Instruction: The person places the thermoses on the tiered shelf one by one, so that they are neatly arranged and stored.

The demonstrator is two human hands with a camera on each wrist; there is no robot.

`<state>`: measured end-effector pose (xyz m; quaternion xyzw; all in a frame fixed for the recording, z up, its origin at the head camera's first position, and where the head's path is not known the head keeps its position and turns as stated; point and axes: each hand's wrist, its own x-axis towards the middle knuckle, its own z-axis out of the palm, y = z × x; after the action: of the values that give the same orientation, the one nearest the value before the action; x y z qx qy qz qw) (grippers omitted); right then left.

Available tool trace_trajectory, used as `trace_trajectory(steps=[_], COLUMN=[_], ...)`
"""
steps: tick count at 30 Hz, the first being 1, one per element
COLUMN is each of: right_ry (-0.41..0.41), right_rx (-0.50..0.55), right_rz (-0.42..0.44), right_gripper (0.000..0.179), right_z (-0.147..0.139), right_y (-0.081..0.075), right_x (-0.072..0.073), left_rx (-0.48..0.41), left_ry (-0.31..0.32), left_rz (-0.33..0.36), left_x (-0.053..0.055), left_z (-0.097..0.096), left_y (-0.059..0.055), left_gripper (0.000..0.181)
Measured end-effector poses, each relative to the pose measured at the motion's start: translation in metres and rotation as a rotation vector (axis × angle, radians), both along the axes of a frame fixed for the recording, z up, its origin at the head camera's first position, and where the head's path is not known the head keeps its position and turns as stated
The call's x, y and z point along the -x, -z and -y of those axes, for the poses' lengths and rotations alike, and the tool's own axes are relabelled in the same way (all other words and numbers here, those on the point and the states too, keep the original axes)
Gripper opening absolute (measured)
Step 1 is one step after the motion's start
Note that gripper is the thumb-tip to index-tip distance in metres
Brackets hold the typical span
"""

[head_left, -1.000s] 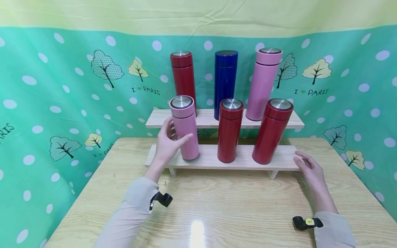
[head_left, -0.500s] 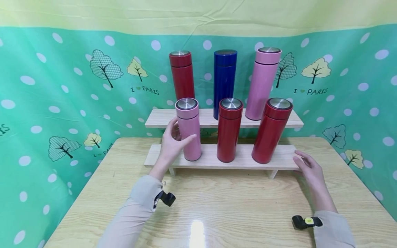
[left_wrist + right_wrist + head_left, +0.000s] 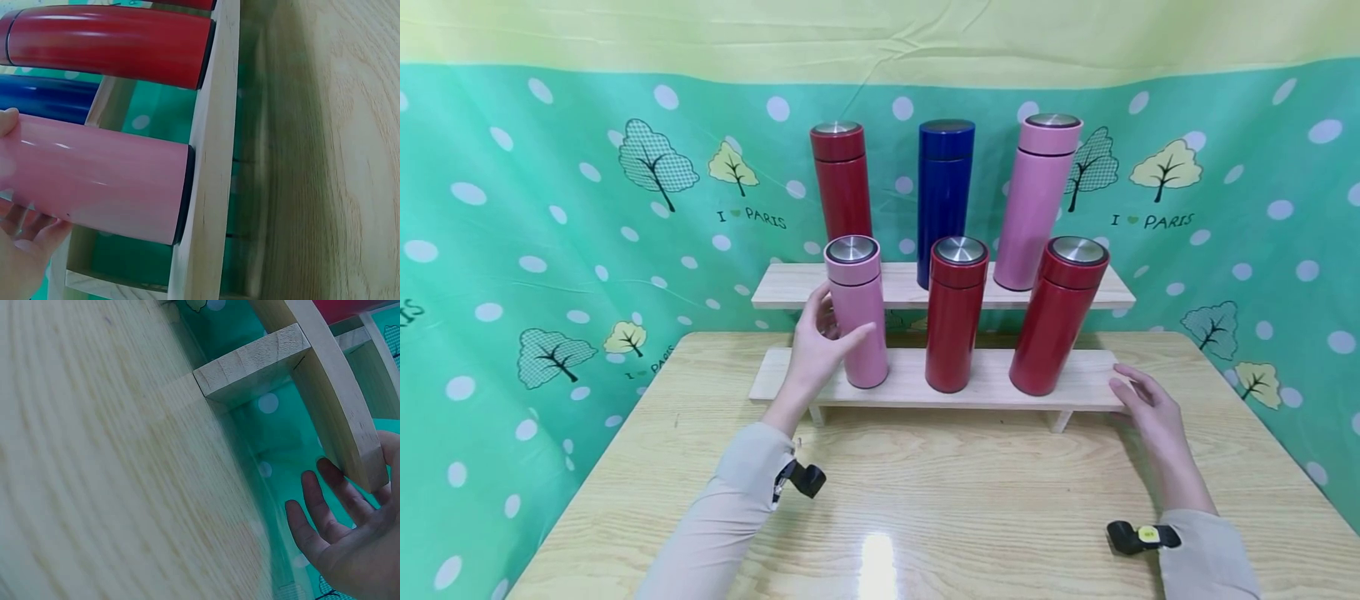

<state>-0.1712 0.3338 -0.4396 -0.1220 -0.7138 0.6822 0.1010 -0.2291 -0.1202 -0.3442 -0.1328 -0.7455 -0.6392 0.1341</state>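
Note:
My left hand (image 3: 812, 346) holds a pink thermos bottle (image 3: 859, 325) with a steel-topped lid, its thumb across the front and its fingers round the left side. The bottle stands upright at the left of the lower wooden shelf (image 3: 992, 400). In the left wrist view, the base of the pink thermos (image 3: 106, 178) meets the board. Right of it stand two red thermos bottles (image 3: 953, 325) (image 3: 1056, 325). At the shelf's right end, my right hand (image 3: 1153, 412) touches the board; the right wrist view shows this hand (image 3: 356, 544) with fairly straight, spread fingers beside the board's end (image 3: 372, 469).
An upper tier (image 3: 895, 287) behind carries a red thermos (image 3: 842, 187), a blue thermos (image 3: 944, 200) and a pink thermos (image 3: 1037, 208). The shelf stands on a wooden table (image 3: 970, 492), with a green patterned cloth (image 3: 647, 267) hanging behind and at the sides.
My left hand and the pink thermos have shifted slightly to the right along the lower shelf, then stayed put over the last half second. My right hand has held its place.

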Motion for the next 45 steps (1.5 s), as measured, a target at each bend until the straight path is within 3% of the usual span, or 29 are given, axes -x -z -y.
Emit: trace_trajectory(steps=[22, 31, 36, 45], right_ry=[-0.007, -0.013, -0.012, 0.002], right_rx=[-0.051, -0.004, -0.002, -0.238], right_rz=[0.003, -0.03, -0.032, 0.044], right_gripper=[0.047, 0.042, 0.04, 0.058], right_z=[0.0, -0.001, -0.002, 0.003], right_y=[0.0, 0.0, 0.0, -0.004], right_x=[0.0, -0.001, -0.001, 0.0], left_rx=[0.045, -0.029, -0.048, -0.009], left_ry=[0.005, -0.003, -0.012, -0.074], left_rz=[0.018, -0.007, 0.011, -0.023], left_x=[-0.004, -0.01, -0.016, -0.031], left_z=[-0.001, 0.003, 0.007, 0.017], left_y=[0.009, 0.018, 0.022, 0.032], left_gripper=[0.09, 0.077, 0.078, 0.072])
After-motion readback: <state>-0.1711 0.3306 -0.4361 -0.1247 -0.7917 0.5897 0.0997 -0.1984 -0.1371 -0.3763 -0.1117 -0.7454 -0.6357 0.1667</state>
